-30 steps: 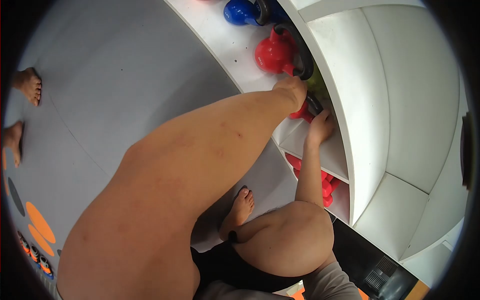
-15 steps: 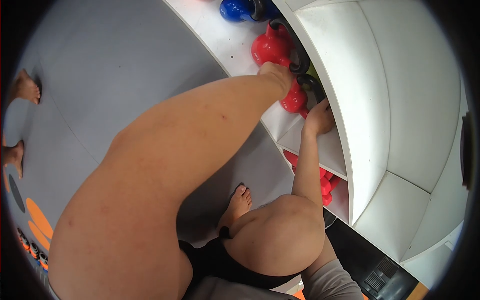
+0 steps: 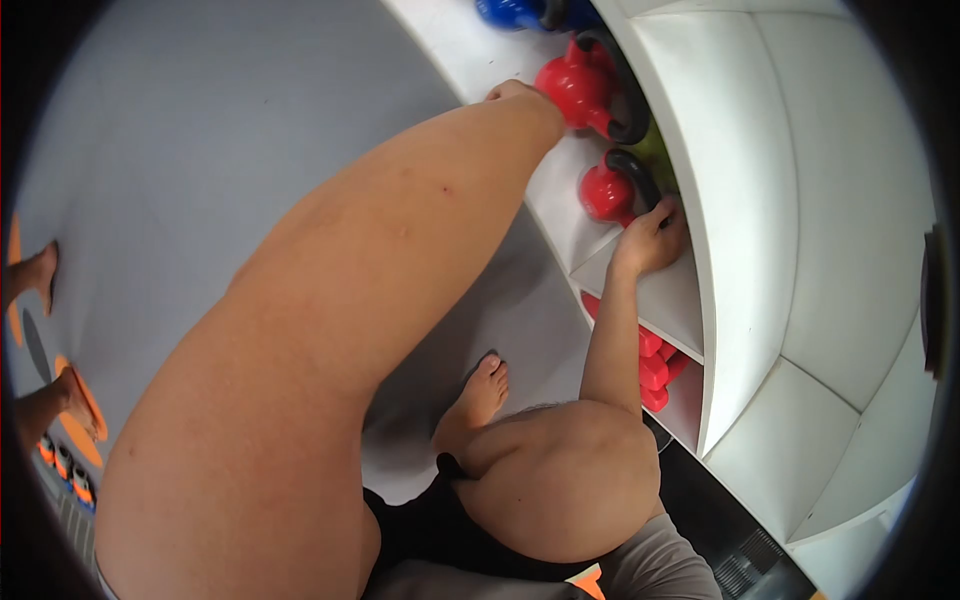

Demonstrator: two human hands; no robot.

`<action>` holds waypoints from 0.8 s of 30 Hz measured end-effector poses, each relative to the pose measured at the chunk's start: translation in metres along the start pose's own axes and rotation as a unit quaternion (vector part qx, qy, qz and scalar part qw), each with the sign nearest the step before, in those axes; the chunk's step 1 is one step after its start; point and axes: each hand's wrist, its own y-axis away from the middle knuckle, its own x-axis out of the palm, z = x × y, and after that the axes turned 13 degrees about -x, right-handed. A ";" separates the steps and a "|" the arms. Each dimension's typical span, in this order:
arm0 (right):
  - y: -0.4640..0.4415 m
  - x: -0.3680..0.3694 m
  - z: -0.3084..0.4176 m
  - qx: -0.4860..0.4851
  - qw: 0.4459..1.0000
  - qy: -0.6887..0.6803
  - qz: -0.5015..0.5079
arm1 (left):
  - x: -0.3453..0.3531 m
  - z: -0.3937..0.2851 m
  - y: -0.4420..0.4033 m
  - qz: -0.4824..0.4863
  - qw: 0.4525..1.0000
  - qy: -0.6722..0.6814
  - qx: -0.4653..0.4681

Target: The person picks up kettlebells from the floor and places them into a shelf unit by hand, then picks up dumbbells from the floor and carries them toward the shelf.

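My right hand [image 3: 652,238] is closed at the lower end of the black handle on the smaller red kettlebell [image 3: 605,192], inside the white shelf unit. Some of its fingertips are hidden. My left arm crosses the view close to the camera, and my left hand [image 3: 514,91] rests by the shelf's front edge beside the larger red kettlebell [image 3: 573,90]. The forearm and wrist hide most of its fingers. Behind the two red kettlebells, a yellow-green one [image 3: 655,155] is partly hidden by the shelf edge.
A blue kettlebell [image 3: 515,11] stands at the top. Red dumbbells [image 3: 654,372] lie in the adjoining compartment. The white shelf wall [image 3: 720,200] curves down the right. My bent knee [image 3: 570,475] and bare foot [image 3: 482,395] are below. Another person's feet [image 3: 82,402] are at left.
My left hand has moved up and left, from beside the smaller red kettlebell to the front of the larger one, uncovering the smaller one. The other person's feet have shifted downward in view.
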 end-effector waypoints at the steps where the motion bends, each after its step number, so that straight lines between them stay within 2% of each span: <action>1: 0.004 -0.008 0.006 -0.018 0.998 -0.046 0.025 | 0.004 -0.002 0.001 -0.013 0.997 0.080 0.003; 3: 0.021 -0.020 -0.003 -0.047 0.994 -0.075 0.069 | 0.002 -0.011 0.005 -0.021 0.979 0.189 0.078; 4: 0.029 -0.034 0.003 -0.097 0.991 -0.036 0.083 | -0.002 -0.002 0.025 -0.011 0.978 0.201 0.059; 5: 0.036 -0.048 0.012 -0.146 0.985 0.002 0.094 | -0.006 0.005 0.049 -0.021 0.968 0.237 0.080; 6: 0.041 -0.069 0.020 -0.202 0.970 -0.087 0.102 | -0.011 0.011 0.075 -0.029 0.956 0.275 0.101; 8: 0.058 -0.122 0.039 -0.247 0.925 -0.190 0.217 | -0.010 0.038 0.118 0.010 0.947 0.318 0.050; 10: 0.076 -0.192 0.048 -0.181 0.872 -0.268 0.368 | 0.002 0.070 0.189 0.026 0.910 0.414 0.003; 12: 0.074 -0.278 0.052 -0.031 0.822 -0.293 0.487 | 0.018 0.100 0.304 0.022 0.833 0.551 -0.045; 13: 0.062 -0.330 0.065 0.009 0.812 -0.300 0.500 | 0.028 0.107 0.370 0.029 0.769 0.633 -0.085; 14: 0.040 -0.388 0.089 0.029 0.812 -0.268 0.518 | 0.026 0.105 0.446 -0.027 0.755 0.639 -0.146; 15: 0.024 -0.444 0.105 0.070 0.803 -0.310 0.505 | -0.005 0.102 0.534 -0.042 0.728 0.677 -0.103; 16: 0.001 -0.499 0.124 0.086 0.769 -0.380 0.507 | -0.037 0.098 0.622 -0.054 0.698 0.712 -0.057; 17: -0.032 -0.559 0.162 0.092 0.734 -0.390 0.548 | -0.073 0.085 0.706 -0.031 0.650 0.759 -0.037; 19: -0.096 -0.666 0.228 0.129 0.592 -0.435 0.666 | -0.149 0.048 0.860 -0.005 0.646 0.759 -0.082; 21: -0.121 -0.734 0.255 -0.006 0.444 -0.536 0.718 | -0.201 -0.002 0.977 -0.027 0.600 0.788 -0.135; 23: -0.134 -0.783 0.278 -0.120 0.305 -0.577 0.748 | -0.230 -0.056 1.055 -0.094 0.561 0.805 -0.169; 24: -0.139 -0.806 0.287 -0.167 0.260 -0.570 0.761 | -0.240 -0.085 1.085 -0.137 0.527 0.819 -0.181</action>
